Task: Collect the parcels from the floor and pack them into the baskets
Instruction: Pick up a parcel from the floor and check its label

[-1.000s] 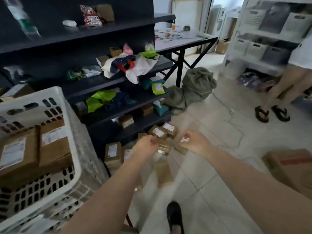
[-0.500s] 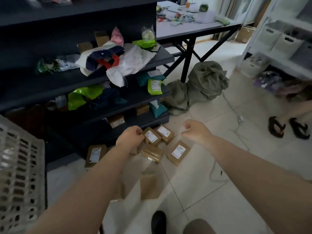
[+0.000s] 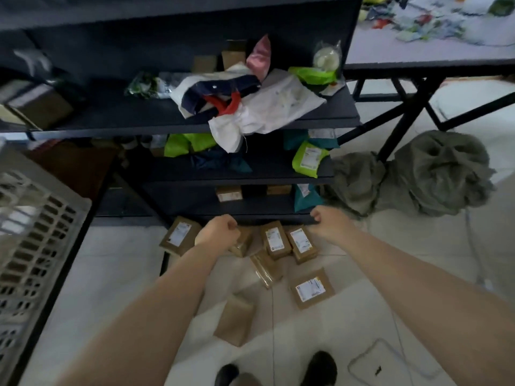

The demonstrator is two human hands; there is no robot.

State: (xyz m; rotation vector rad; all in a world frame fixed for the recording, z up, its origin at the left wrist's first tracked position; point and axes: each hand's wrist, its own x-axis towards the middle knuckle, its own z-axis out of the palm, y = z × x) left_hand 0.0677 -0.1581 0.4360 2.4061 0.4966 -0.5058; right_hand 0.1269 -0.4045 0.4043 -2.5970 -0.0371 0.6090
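Brown cardboard parcels (image 3: 274,243) sit scattered on the pale tiled floor (image 3: 111,274) in the lower middle of the frame, bunched right against the foot of the dark shelf unit (image 3: 178,123), probably just dumped there for sorting. Both arms reach down over them. The left hand (image 3: 218,231) is curled into a loose fist above one box, the right hand (image 3: 330,220) also curled, neither gripping anything as far as I can see. The white slatted basket (image 3: 36,246) waits at the left edge, close enough for quick drops. Each parcel has a white shipping label, way too blurry to read.
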